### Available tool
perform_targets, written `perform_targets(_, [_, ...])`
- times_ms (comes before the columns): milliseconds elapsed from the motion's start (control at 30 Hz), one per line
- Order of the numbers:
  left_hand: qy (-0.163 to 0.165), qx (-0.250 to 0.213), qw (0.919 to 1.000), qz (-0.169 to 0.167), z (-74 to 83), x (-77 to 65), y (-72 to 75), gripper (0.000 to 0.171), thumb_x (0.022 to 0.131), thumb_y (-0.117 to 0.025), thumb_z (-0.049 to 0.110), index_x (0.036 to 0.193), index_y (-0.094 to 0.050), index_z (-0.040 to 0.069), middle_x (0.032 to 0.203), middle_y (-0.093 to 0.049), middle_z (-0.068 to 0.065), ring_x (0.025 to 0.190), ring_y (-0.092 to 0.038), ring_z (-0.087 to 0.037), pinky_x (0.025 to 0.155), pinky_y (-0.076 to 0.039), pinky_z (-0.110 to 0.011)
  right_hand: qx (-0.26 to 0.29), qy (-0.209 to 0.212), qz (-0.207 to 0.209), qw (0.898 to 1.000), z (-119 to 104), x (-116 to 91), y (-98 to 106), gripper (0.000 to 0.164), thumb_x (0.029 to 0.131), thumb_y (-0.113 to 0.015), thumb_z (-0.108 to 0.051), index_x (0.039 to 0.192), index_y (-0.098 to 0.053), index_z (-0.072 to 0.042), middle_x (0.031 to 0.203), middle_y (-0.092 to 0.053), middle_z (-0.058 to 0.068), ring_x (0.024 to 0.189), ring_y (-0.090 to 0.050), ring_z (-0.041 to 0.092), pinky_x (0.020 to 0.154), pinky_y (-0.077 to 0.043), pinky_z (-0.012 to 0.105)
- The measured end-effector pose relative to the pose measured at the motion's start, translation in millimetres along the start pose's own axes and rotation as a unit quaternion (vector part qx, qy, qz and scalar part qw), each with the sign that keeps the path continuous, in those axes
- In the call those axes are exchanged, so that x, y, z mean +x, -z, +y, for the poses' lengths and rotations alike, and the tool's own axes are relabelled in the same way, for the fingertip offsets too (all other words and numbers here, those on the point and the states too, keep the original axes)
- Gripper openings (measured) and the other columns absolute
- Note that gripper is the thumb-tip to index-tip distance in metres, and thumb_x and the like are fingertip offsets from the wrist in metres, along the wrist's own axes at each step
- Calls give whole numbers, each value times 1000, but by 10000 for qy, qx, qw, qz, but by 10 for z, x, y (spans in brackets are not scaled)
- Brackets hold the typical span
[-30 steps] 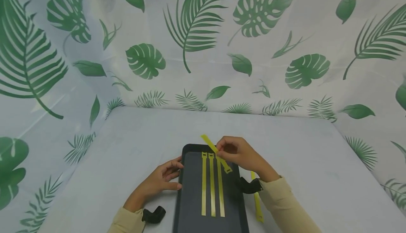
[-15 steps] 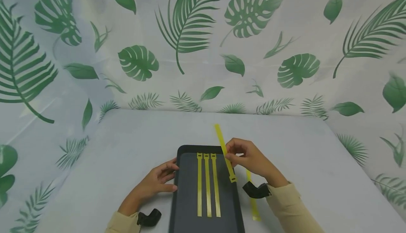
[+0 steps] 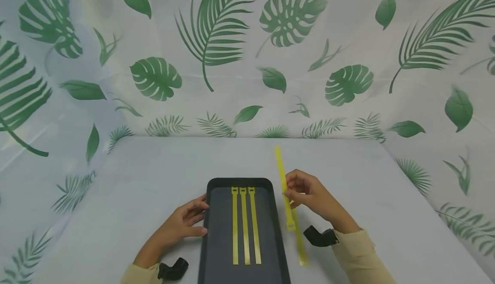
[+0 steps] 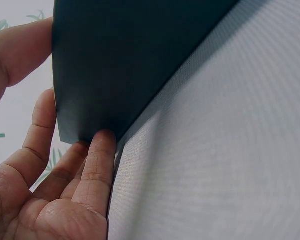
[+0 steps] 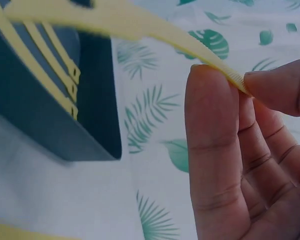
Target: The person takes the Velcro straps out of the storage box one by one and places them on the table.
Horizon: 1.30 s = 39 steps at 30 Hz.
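You've got a yellow strap (image 3: 282,172) pinched about midway in your right hand (image 3: 313,196), just right of the tray (image 3: 220,228); hard to judge its height. Go light so it won't buckle or snag the loose strap (image 3: 300,247) nearby. Your left hand (image 3: 177,226), fingers relaxed and apart, touches the tray's left side: should steady it fine.

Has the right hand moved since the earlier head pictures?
Yes: the right hand has moved right, from partly over the tray to beside its right edge.
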<state>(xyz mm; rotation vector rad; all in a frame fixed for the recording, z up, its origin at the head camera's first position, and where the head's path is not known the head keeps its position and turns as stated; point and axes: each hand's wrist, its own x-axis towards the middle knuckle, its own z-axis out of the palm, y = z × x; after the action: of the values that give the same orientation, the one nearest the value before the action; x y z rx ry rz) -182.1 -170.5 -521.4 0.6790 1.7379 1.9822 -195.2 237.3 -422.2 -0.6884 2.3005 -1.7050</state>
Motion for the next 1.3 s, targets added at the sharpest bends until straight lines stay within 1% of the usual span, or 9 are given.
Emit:
perform_targets(333, [-82,6,10000,36,17,-22,-17,60,98,-80,6,137,-44,-22,169,-3,-46,155,-31,-54,116,-46,-20,194,-345,100,9992,85,-193,164,16,105,-65,0,119,-57,4,99,-69,2,88,-71,16,73,-68,39])
perform_targets(467, [-117,-22,9999,81,5,-17,-24,61,97,-81,5,137,-45,-23,169,-4,-46,153,-45,-21,116,-45,-20,190,-489,123,9985,102,-264,226,16,106,-64,-2,118,-56,5,98,-68,4,87,-70,16,74,-68,39])
perform_targets(567, [-106,-42,9999,118,8,-25,-26,61,96,-82,4,136,-45,-23,169,-4,-46,145,-48,-1,116,-45,-19,213,-560,131,9981,120,-306,261,20,107,-63,-3,120,-54,9,97,-67,4,84,-70,15,73,-68,39])
perform_targets(667, [-31,-29,9999,151,25,-39,-31,61,96,-82,4,137,-45,-22,170,-4,-45,149,-47,-9,116,-45,-19,237,-666,126,9974,149,-343,292,24,107,-62,-3,121,-51,13,96,-66,3,82,-69,15,73,-68,38])
perform_targets(800, [66,62,9998,201,46,-51,-43,60,96,-81,5,137,-46,-21,171,-6,-44,158,-34,-41,116,-45,-19,306,-996,147,9944,207,-382,326,27,107,-63,-3,123,-51,14,93,-66,3,80,-68,15,74,-67,35])
perform_targets(867, [80,89,9997,210,50,-50,-47,59,96,-81,5,137,-46,-20,171,-6,-43,157,-27,-51,116,-44,-19,355,-1206,170,9919,243,-403,342,28,106,-64,-3,124,-51,13,92,-66,3,80,-67,15,74,-67,34])
perform_targets(933, [73,85,9997,201,48,-48,-49,59,97,-81,5,137,-46,-20,171,-6,-43,158,-30,-47,116,-44,-18,421,-1427,203,9887,281,-427,356,29,105,-65,-4,125,-51,12,92,-66,4,79,-67,16,74,-66,33])
perform_targets(1133, [8,-46,9999,119,38,-38,-52,58,97,-80,4,137,-45,-21,171,-4,-44,151,-46,-10,116,-44,-19,547,-1857,191,9809,407,-508,386,29,104,-67,-5,126,-52,9,91,-66,5,80,-66,17,74,-65,33])
perform_targets(1300, [-12,-56,9999,113,36,-26,-61,58,97,-80,4,137,-45,-20,171,-4,-44,149,-46,-6,116,-44,-19,612,-2118,167,9753,469,-560,392,30,103,-69,-6,125,-53,7,89,-66,5,77,-67,16,72,-65,31])
